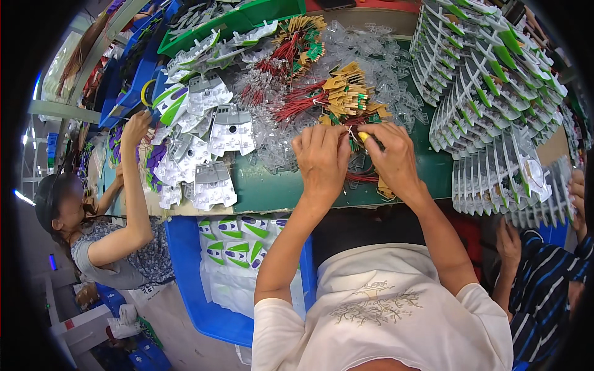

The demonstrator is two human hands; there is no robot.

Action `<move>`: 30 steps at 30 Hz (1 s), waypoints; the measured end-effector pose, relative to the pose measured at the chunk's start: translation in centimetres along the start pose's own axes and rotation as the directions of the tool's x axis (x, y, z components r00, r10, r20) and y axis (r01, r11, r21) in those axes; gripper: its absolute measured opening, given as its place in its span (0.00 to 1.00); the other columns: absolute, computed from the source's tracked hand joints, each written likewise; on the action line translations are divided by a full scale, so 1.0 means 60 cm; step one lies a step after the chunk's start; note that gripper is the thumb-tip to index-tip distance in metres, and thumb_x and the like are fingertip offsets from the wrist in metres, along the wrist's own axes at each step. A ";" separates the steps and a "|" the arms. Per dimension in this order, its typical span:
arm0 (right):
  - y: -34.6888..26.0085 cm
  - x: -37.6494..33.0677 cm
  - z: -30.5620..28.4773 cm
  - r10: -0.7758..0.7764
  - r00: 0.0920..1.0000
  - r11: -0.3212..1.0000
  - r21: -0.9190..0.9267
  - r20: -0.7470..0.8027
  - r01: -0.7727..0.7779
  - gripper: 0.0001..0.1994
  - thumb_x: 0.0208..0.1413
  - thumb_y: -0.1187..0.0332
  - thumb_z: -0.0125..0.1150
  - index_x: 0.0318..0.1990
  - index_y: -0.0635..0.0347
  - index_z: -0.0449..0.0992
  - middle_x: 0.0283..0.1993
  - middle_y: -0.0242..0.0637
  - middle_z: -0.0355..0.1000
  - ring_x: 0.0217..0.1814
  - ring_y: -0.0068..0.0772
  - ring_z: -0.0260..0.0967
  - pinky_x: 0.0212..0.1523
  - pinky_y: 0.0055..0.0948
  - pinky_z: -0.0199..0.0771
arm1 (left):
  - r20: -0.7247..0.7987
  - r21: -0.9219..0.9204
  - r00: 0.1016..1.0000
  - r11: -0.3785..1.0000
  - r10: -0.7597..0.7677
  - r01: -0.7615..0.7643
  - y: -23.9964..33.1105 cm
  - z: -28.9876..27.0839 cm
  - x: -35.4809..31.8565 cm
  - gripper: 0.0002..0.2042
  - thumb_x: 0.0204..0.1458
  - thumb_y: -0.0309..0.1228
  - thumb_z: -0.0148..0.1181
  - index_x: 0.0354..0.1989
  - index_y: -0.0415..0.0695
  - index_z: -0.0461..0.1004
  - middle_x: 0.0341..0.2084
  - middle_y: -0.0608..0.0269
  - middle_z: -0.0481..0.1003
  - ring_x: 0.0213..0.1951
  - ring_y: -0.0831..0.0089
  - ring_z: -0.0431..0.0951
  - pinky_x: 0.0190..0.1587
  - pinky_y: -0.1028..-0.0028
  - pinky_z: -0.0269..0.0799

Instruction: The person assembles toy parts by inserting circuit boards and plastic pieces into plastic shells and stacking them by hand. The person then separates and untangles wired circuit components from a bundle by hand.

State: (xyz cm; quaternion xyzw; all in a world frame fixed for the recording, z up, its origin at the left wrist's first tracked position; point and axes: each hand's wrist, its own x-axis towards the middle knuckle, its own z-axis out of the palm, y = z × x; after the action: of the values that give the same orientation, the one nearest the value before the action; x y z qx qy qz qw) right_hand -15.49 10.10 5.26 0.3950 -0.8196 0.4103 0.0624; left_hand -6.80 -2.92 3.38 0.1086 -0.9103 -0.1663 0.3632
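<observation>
My left hand (pixel 322 159) and my right hand (pixel 394 153) meet fingertip to fingertip over the workbench, both closed in a pinch. A thin white tie (pixel 351 131) shows between them, at a bundle of red wires (pixel 362 178) with small circuit boards partly hidden under my hands. On my right thumb sits a yellow finger cover (pixel 364 136). Just beyond my fingers lies another bundle of tan and green circuit boards (pixel 345 91), its red wires (pixel 300 104) spreading leftward. Clear plastic parts (pixel 396 86) are heaped around and behind the bundles.
Grey-white plastic shells (pixel 232 131) pile up on the left, before a green tray (pixel 232 23). Tall stacks of white-green parts (pixel 489 80) stand on the right. A blue bin (pixel 185 272) is below the bench's edge. One co-worker (pixel 124 247) sits left, another (pixel 538 290) right.
</observation>
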 end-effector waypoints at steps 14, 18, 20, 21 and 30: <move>0.011 0.006 -0.009 0.082 0.994 0.985 0.145 0.069 -0.091 0.07 0.54 0.76 0.59 0.40 0.65 0.78 0.34 0.44 0.77 0.37 0.45 0.76 0.39 0.36 0.73 | -0.097 0.052 0.987 0.991 0.132 -0.127 -0.009 0.018 -0.019 0.12 0.48 0.28 0.67 0.42 0.47 0.78 0.36 0.70 0.77 0.41 0.71 0.74 0.48 0.64 0.55; 0.008 0.002 -0.017 0.111 0.990 0.963 0.235 0.089 -0.129 0.05 0.52 0.76 0.60 0.37 0.66 0.76 0.32 0.41 0.75 0.34 0.39 0.75 0.38 0.33 0.73 | -0.073 0.018 0.993 0.996 0.092 -0.091 -0.005 0.019 -0.014 0.12 0.48 0.28 0.67 0.42 0.47 0.78 0.34 0.70 0.77 0.39 0.71 0.74 0.48 0.64 0.54; 0.008 0.008 -0.013 0.121 0.990 0.969 0.208 0.073 -0.133 0.05 0.51 0.76 0.61 0.36 0.65 0.75 0.30 0.40 0.74 0.32 0.38 0.74 0.36 0.33 0.72 | -0.059 0.010 0.993 0.995 0.099 -0.098 -0.002 0.016 -0.011 0.11 0.48 0.28 0.67 0.41 0.47 0.77 0.33 0.70 0.76 0.39 0.72 0.74 0.48 0.64 0.54; 0.008 0.010 -0.011 0.131 0.990 0.974 0.177 0.053 -0.139 0.05 0.49 0.76 0.62 0.35 0.65 0.75 0.29 0.38 0.73 0.30 0.36 0.73 0.35 0.33 0.70 | -0.065 0.020 0.994 0.996 0.089 -0.087 0.000 0.016 -0.009 0.11 0.47 0.28 0.69 0.40 0.48 0.78 0.32 0.70 0.77 0.38 0.71 0.74 0.47 0.64 0.54; 0.016 -0.018 0.011 -0.321 0.936 0.936 -0.200 -0.142 0.291 0.07 0.45 0.75 0.66 0.33 0.58 0.74 0.27 0.33 0.70 0.29 0.35 0.69 0.36 0.36 0.61 | 0.048 -0.204 0.989 0.968 -0.141 0.148 0.004 0.012 0.000 0.06 0.50 0.28 0.68 0.36 0.47 0.80 0.28 0.69 0.76 0.35 0.71 0.73 0.46 0.67 0.52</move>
State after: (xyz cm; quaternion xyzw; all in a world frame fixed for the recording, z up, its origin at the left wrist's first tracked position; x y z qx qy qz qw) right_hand -15.26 10.63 3.78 0.4740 -0.7724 0.3541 0.2311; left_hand -7.33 -2.51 2.98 0.1336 -0.8837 -0.2878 0.3441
